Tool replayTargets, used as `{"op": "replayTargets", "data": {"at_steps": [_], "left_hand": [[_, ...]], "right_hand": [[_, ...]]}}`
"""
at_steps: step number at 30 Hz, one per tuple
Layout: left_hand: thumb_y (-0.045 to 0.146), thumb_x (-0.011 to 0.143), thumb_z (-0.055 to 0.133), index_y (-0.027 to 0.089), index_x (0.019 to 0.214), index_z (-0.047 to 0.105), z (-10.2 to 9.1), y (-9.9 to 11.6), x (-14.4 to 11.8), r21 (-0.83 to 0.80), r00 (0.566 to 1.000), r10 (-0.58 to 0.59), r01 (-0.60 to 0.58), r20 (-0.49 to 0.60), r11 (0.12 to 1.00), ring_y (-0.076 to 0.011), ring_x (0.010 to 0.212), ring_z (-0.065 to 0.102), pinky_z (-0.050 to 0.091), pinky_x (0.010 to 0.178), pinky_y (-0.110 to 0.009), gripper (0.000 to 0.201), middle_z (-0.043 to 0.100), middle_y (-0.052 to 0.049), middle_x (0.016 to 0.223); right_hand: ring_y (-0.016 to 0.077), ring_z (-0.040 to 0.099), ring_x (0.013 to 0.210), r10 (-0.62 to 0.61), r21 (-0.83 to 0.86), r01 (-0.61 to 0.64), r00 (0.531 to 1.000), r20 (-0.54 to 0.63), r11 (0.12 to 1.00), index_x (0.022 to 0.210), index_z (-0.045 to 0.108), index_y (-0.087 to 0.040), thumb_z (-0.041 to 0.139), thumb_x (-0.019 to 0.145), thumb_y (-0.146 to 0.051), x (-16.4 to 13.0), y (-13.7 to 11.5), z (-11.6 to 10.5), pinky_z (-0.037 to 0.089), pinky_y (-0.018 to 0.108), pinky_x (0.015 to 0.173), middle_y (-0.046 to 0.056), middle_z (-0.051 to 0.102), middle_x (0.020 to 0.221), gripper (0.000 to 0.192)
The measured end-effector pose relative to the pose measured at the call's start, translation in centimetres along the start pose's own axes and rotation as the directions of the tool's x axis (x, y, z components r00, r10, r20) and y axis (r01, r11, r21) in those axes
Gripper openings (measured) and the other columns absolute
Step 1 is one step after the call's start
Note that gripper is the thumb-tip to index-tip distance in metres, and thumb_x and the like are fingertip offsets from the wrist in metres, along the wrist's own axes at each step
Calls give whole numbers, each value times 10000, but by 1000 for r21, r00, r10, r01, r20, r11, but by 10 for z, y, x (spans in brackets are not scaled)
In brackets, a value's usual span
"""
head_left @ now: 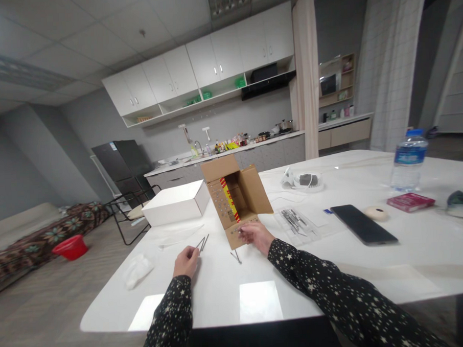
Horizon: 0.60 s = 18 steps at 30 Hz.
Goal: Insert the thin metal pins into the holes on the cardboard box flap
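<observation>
My left hand rests low over the white table with its fingers closed. Thin dark rods stick out past the fingertips, their exact kind too small to make out. At the front flap of an open cardboard box, my right hand has its fingers pinched together. What it holds, if anything, is too small to name. Between the hands, a few more thin metal pieces lie below the box. Right of the box, a clear plastic tray holds several slim metal pieces.
A white box stands left of the cardboard box, with a crumpled white bag nearer me. To the right are a black phone, a pink box, a water bottle and a white cable coil.
</observation>
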State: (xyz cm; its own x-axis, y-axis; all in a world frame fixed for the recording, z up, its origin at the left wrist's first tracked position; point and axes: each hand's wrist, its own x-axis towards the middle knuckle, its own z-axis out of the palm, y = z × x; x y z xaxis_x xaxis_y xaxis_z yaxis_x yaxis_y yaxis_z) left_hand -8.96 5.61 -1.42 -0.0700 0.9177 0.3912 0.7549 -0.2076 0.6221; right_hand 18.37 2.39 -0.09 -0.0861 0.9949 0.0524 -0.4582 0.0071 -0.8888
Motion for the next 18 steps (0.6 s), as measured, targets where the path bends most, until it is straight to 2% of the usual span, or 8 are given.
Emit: {"op": "replayTargets", "data": {"at_steps": [3,6,12,18], "left_hand": [[457,710,437,193,606,536,0,0,0,1,1000,6,-6,5,1000,-139,583,483,370,613,-252,302,514,22,528],[453,712,444,191,605,535,0,0,0,3,1000,6,-6,9,1000,-136,587,487,371,613,-249,298,519,24,536],[451,709,449,192,605,542,1,-1,0,9,1000,1,-1,6,1000,-138,594,488,374,622,-250,294,527,22,539],[467,710,437,192,625,541,1,-1,1,13,1000,-14,13,25,1000,-143,604,491,370,630,-253,305,534,16,552]], "right_hand": [[82,512,434,-32,-97,31,999,-8,995,709,664,-123,700,604,-248,1,4,1,316,183,405,43,673,599,168],[70,495,432,-72,-173,75,997,21,982,725,651,-128,718,572,-254,1,8,2,318,178,407,22,661,596,209],[52,398,391,-143,-251,151,988,50,956,661,592,-154,716,564,-222,4,15,-1,296,184,401,-49,563,496,172],[83,470,505,-262,-482,279,959,103,831,656,577,-154,641,607,-165,0,13,-1,383,209,523,-38,560,542,81]]}}
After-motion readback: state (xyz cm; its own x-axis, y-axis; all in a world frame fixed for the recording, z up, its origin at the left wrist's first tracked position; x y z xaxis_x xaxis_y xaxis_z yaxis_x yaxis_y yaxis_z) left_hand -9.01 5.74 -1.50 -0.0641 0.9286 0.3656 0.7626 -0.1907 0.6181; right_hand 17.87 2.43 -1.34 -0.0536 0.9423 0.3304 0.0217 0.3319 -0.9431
